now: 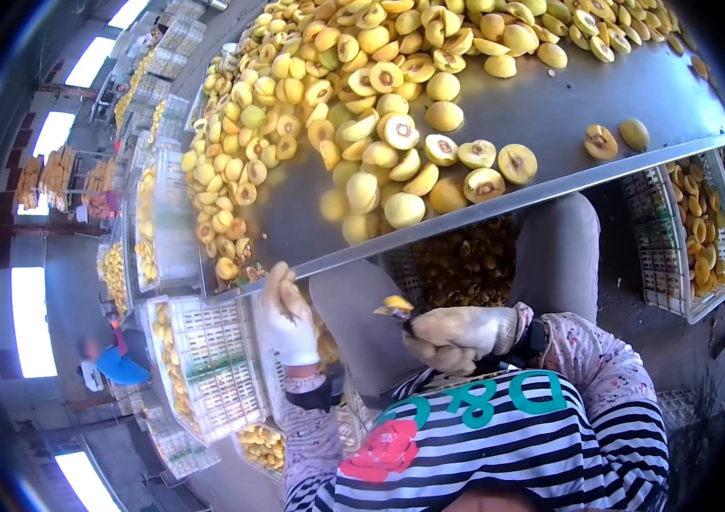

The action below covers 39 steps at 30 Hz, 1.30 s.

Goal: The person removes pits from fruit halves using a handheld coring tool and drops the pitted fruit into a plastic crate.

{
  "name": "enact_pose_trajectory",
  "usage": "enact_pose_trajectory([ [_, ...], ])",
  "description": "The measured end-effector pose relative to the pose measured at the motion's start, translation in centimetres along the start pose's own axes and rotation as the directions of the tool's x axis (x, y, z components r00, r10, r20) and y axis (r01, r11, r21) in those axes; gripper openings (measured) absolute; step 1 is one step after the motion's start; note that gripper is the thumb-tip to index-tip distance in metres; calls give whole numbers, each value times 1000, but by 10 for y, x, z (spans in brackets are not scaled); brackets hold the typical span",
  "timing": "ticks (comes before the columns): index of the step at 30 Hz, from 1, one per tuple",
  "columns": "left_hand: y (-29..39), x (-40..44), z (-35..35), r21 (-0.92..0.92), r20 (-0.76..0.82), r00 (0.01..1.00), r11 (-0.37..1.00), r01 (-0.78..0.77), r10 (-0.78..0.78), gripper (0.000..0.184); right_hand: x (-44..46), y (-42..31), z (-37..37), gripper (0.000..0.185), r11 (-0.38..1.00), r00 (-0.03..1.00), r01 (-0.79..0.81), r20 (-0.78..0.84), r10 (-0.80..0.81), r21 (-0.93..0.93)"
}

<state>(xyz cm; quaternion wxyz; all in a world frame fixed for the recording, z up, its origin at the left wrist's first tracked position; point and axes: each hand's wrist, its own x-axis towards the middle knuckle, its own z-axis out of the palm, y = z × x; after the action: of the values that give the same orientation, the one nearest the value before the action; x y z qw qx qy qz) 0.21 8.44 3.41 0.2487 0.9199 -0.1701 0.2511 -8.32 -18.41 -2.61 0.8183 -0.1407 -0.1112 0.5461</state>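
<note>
My left hand (287,320), in a pale glove, is at the front edge of the metal table (542,183). Its fingers point up, loosely extended, and no fruit shows in them. My right hand (458,334), gloved too, is closed over my lap on a small dark tool (405,316) mostly hidden by the fingers. A bit of yellow fruit (394,304) shows at the tool's tip. Beyond the table edge lie halved peaches (401,130), some with the stone's cavity facing up, among a large heap of yellow peaches (294,85).
Below the table, between my knees, is a container of dark, brownish fruit pieces (469,264). White plastic crates with peach halves stand at the right (657,247) and left (217,367). A person in blue (124,365) is farther off at the left, near stacked crates.
</note>
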Motion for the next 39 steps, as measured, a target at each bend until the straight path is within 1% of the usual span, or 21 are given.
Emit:
enact_pose_trajectory([
  [1, -22, 2, -8, 421, 187, 967, 875, -239, 174, 22, -1, -1, 4, 42, 947, 901, -124, -434, -18, -296],
  [2, -17, 2, -10, 474, 176, 973, 854, -215, 148, 16, 6, 9, 0, 42, 966, 815, -94, -576, -63, -240],
  [6, 19, 41, 26, 12, 308, 942, 990, 139, -136, 23, 6, -1, 11, 39, 940, 863, -45, -487, -134, -338],
  [12, 31, 87, 99, 397, 654, 653, 908, 133, -382, 59, -6, -16, 37, 33, 820, 639, -75, -659, -397, -567],
  [15, -10, 75, 109, 191, 603, 722, 940, 282, -339, 52, 1, -13, 32, 31, 629, 452, -25, -570, -686, -777],
  [16, -44, 63, 119, -139, 587, 710, 816, 561, -388, 40, 6, -13, 31, 32, 567, 381, -47, -539, -751, -823],
  [17, -45, 57, 110, -387, 523, 727, 636, 668, -445, 29, 13, -11, 28, 32, 508, 310, -72, -503, -807, -859],
  [18, -51, 54, 102, -369, 477, 776, 708, 602, -412, 26, 18, -7, 1, 36, 612, 371, -36, -579, -726, -790],
  [20, -65, 37, 97, -380, 427, 833, 767, 518, -351, 29, 18, -1, 2, 39, 637, 445, -223, -659, -606, -738],
  [21, -71, 34, 94, -184, 388, 883, 916, 356, -265, 38, 20, -5, 4, 40, 621, 471, -323, -691, -549, -714],
  [22, -65, 33, 88, -159, 455, 838, 898, 410, -302, 43, 24, -3, 26, 44, 556, 438, -254, -607, -663, -791],
  [25, -36, 58, 90, 12, 614, 731, 929, 369, -298, 58, 30, -8, 9, 48, 548, 474, -340, -642, -602, -765],
  [26, -19, 69, 90, 90, 634, 723, 954, 285, -276, 59, 31, -19, 8, 48, 673, 467, -485, -816, -341, -558],
  [28, -6, 77, 100, 180, 607, 762, 973, 145, -226, 65, 35, -11, 10, 48, 522, 445, -514, -732, -516, -681],
  [31, 1, 89, 100, 269, 696, 680, 962, 47, -228, 62, 39, 0, 16, 47, 393, 424, -475, -596, -682, -787],
  [32, -2, 91, 99, 241, 704, 678, 969, 53, -212, 59, 39, -3, 18, 47, 399, 397, -496, -610, -686, -771],
  [34, -22, 85, 102, 3, 645, 726, 950, 311, -240, 56, 35, -9, 5, 47, 434, 391, -570, -695, -604, -697],
  [35, -41, 79, 106, -120, 613, 744, 899, 422, -267, 54, 30, -12, -9, 48, 457, 405, -620, -759, -509, -637],
  [36, -76, 63, 128, -614, 499, 841, 599, 513, -209, 41, 27, -11, -3, 48, 314, 461, -719, -764, -452, -620],
  [37, -62, 65, 93, -749, 566, 807, 304, 589, -167, 33, 24, -9, 12, 49, 154, 507, -791, -775, -377, -592],
  [39, -51, 45, 66, -759, 607, 794, -324, 566, -36, 38, 32, -12, 37, 46, 145, 548, -793, -798, -251, -591],
])
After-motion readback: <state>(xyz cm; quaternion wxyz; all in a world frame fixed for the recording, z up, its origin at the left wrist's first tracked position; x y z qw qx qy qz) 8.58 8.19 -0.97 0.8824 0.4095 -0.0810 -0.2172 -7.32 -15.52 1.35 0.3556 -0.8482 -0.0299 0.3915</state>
